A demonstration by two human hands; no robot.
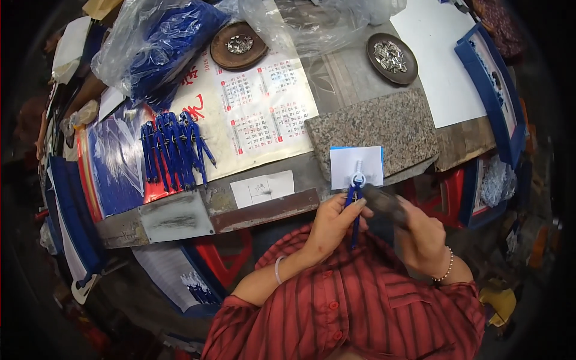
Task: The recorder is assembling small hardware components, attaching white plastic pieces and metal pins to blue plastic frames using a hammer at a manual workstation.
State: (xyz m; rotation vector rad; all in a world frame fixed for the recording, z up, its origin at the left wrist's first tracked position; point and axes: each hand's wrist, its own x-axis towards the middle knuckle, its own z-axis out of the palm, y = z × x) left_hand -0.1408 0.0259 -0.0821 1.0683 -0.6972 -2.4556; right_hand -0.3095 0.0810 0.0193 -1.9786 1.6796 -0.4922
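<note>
My left hand (332,227) pinches a blue drawing compass (356,195) at the front edge of the granite slab. The compass's pale round head rests over a small white card (339,172), which has a blue sheet under its edge. Closed round a dark hammer-like tool (387,207), my right hand (422,237) is just right of the compass. Motion blurs the tool, so its exact shape is unclear. The compass legs hang down past my left fingers, in front of the red striped shirt.
Under the card lies a speckled granite slab (378,123). Two round dishes, one brown (223,59) and one dark (408,77), hold small metal parts. Several blue compasses (174,147) lie at left beside a plastic bag (162,48). Blue trays (510,132) stand at the right.
</note>
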